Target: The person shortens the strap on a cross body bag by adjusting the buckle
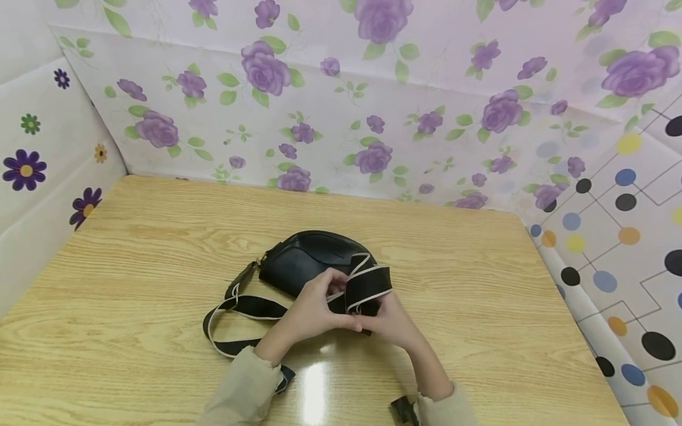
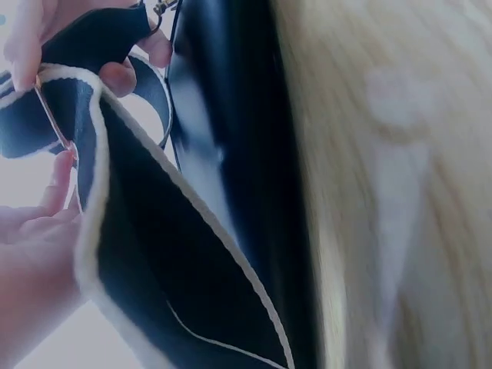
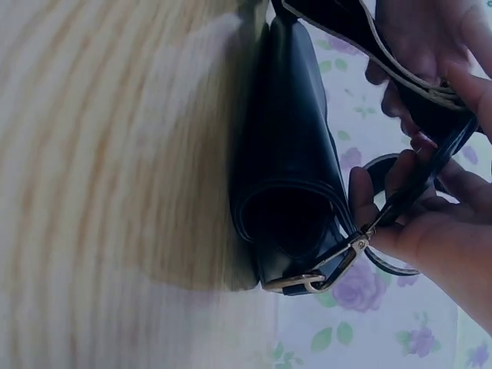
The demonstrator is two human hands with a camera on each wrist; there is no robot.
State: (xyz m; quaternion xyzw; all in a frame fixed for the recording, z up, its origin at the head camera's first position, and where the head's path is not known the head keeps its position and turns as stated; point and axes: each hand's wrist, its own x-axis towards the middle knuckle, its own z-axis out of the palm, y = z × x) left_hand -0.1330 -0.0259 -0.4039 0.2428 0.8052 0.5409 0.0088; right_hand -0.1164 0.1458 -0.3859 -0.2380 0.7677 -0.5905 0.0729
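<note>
A black half-moon shoulder bag lies on the table, its zipped curved edge facing away. Its black strap has white edging and is looped up over the bag's right end. My left hand pinches the strap near a metal slider. From the other side my right hand grips the same stretch of strap, and both thumbs nearly meet. In the right wrist view a metal clasp joins the strap to a ring at the bag's end. Some fingers are hidden behind the strap.
The wooden table carries the bag. More strap curls in a loop on the left side. Flowered sheeting rises behind the table, and a dotted sheet stands on the right. Black wrist bands sit by the sleeves.
</note>
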